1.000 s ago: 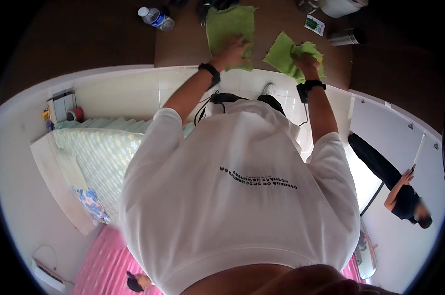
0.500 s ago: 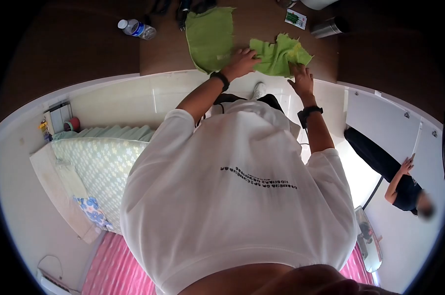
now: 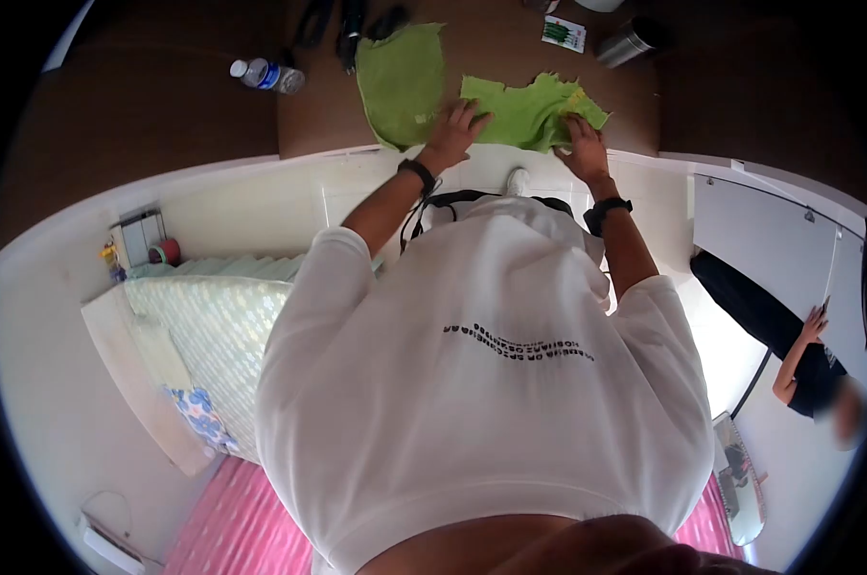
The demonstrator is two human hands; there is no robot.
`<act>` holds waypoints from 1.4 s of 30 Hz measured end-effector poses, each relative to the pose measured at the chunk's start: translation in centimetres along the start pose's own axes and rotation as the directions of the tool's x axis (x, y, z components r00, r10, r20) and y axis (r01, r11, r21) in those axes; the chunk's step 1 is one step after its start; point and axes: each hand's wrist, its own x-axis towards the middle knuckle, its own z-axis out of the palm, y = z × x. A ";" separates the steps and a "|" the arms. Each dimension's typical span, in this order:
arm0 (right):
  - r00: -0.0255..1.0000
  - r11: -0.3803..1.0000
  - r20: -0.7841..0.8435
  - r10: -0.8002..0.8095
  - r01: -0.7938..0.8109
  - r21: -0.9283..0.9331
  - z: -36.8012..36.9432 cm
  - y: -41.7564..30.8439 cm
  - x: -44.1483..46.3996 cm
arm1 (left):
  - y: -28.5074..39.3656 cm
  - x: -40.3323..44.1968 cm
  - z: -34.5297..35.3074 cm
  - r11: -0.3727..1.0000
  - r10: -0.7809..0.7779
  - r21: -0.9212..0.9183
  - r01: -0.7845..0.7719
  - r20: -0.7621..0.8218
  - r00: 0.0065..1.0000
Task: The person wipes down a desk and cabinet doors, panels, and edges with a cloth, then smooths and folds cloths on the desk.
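Two green cloths lie on the dark brown table (image 3: 328,129). The left cloth (image 3: 402,81) is spread fairly flat. The right cloth (image 3: 524,110) is partly spread, with folds and a ragged, yellow-marked right end. My left hand (image 3: 454,136) rests with fingers apart at the right cloth's left end, close beside the left cloth. At the front right edge of the right cloth, my right hand (image 3: 584,151) touches the fabric with its fingers spread. Both wrists wear black bands.
A plastic bottle (image 3: 267,76) lies at the left, with black items (image 3: 351,34) near the back. A small packet (image 3: 564,34) and a metal cup (image 3: 629,42) are at the back right. Another person (image 3: 809,369) is at the far right.
The right cloth has gone from bunched to more spread out. My left hand has moved from the left cloth to the right one, and my right hand has loosened its grasp.
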 end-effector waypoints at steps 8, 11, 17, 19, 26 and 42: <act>1.000 0.984 -0.003 0.001 -0.002 -0.179 4.5 1.0 -1.8 | -1.8 0.6 -1.5 0.952 0.019 -0.305 0.009 0.087 0.996; 0.993 0.996 -0.088 -0.080 0.082 0.018 2.1 0.0 -0.6 | -5.5 1.8 -5.3 0.777 -0.196 -0.588 0.227 0.117 0.974; 0.948 0.130 0.302 0.097 -0.313 0.941 -3.5 -6.4 4.8 | -10.8 6.5 -19.7 0.681 -0.329 -0.702 0.208 -0.041 0.943; 0.920 0.064 0.373 0.122 -0.382 0.922 -5.7 -8.5 6.3 | -12.4 9.3 -21.1 0.774 -0.218 -0.623 0.110 -0.099 0.971; 0.642 0.463 0.723 0.255 -0.737 0.492 0.8 -4.4 7.0 | -13.1 14.1 -3.8 0.897 -0.182 -0.421 0.133 -0.077 0.980; 0.815 0.806 0.166 0.556 -0.577 0.131 3.1 -7.5 12.2 | -13.2 -9.6 3.2 0.451 -0.810 -0.316 0.835 0.247 0.531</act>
